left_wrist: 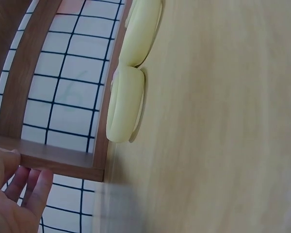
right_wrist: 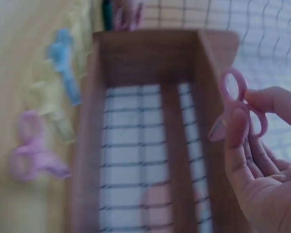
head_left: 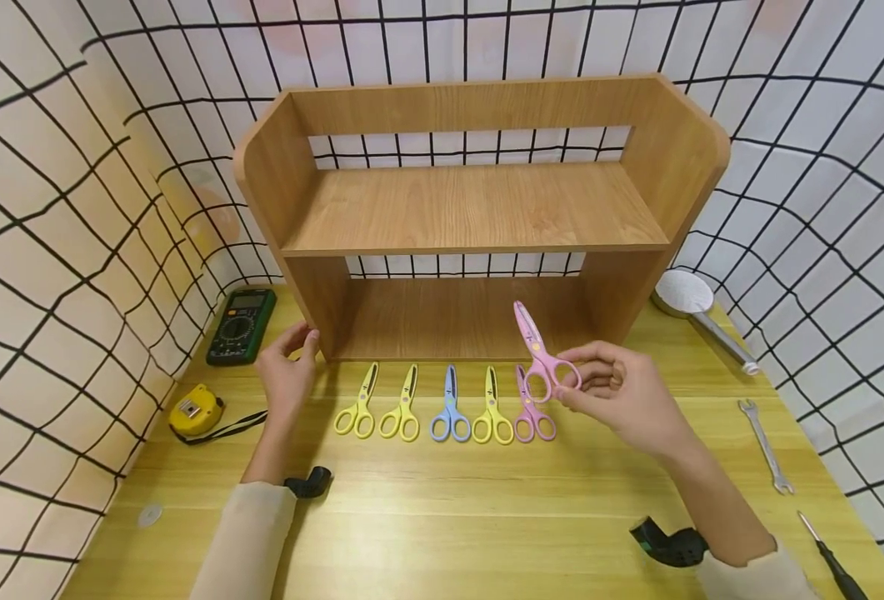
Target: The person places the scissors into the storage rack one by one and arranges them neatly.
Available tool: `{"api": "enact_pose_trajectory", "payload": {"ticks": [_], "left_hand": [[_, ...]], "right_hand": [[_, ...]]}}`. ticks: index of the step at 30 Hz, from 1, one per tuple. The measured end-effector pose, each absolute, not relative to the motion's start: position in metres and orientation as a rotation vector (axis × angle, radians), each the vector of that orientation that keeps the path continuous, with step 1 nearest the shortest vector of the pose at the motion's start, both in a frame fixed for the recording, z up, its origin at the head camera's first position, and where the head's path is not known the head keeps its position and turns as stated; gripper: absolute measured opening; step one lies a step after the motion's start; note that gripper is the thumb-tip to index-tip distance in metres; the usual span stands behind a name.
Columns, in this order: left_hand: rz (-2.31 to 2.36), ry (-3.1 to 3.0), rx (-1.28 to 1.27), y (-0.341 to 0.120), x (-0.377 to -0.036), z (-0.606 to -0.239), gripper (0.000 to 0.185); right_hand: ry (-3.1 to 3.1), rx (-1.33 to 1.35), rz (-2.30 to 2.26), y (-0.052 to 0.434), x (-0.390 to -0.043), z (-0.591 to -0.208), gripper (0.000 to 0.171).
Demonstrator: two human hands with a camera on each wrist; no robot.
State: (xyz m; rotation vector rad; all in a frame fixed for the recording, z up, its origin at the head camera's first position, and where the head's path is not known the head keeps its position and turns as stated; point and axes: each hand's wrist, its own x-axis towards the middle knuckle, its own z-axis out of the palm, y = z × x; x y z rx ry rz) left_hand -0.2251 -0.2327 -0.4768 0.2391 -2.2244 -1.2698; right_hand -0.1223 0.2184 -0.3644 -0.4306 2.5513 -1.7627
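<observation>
Pink craft scissors [head_left: 531,337] are pinched by one handle ring between the thumb and fingers of my right hand [head_left: 621,400]. They are raised in front of the shelf, blades upward. Below them lies a second pair of pink scissors [head_left: 535,426], partly covered in the head view. The row continues leftward with yellow scissors [head_left: 492,425], blue scissors [head_left: 450,423] and two more yellow pairs, blades toward the shelf. At the lower left of the wooden shelf [head_left: 471,250], my left hand [head_left: 287,371] holds the side panel's front edge between thumb and fingers.
Left of the shelf lie a green multimeter [head_left: 242,327] and a yellow tape measure [head_left: 196,410]. On the right are a strainer [head_left: 683,293], a wrench [head_left: 766,448] and a screwdriver [head_left: 835,562]. Black-gridded white cloth [head_left: 824,167] surrounds the table.
</observation>
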Motion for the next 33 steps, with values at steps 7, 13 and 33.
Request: {"api": "enact_pose_trajectory", "payload": {"ticks": [7,13,33], "left_hand": [[-1.284,-2.213,0.265,-0.231,-0.227,-0.476,0.028],[-1.312,-2.224,0.257,-0.228,-0.229,-0.476,0.029],[-1.357,-2.202,0.289,-0.232,-0.228,-0.479,0.030]], "right_hand": [[2.623,-0.530,-1.861,0.172,-0.160,-0.297,0.038],[2.654,-0.507,-1.817,0.122,-0.213,-0.262,0.042],[2.572,-0.396,-1.720,-0.026,-0.296,-0.245,0.028]]}}
